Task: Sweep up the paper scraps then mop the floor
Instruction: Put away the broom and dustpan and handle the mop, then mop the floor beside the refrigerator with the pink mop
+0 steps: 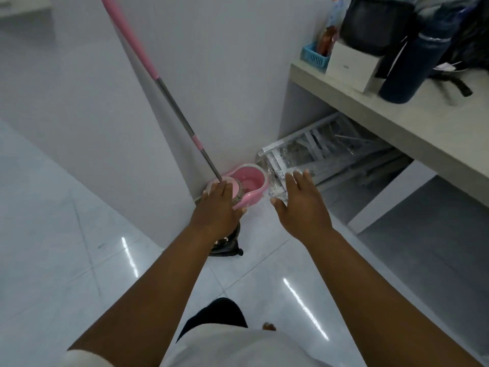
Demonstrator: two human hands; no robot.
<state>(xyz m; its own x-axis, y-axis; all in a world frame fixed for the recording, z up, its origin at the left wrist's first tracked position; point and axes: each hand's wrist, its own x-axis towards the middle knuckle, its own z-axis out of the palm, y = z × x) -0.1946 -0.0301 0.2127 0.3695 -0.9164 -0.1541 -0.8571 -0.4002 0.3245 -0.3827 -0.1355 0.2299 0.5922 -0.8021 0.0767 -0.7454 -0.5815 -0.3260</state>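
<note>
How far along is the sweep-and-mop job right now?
Done, apparently: no paper scraps show on the visible floor. In hand: the left hand grips the pink mop bucket, mop standing in it, while the right hand tips a clear container beside it. Left: mopping itself.

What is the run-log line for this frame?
stage: mop prep | left hand: on pink mop bucket rim | right hand: holding clear container beside bucket | mop: standing in bucket

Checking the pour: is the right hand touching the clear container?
Touching. The head view shows the right hand wrapped around the tilted clear container, thumb and fingers against its side.
</note>
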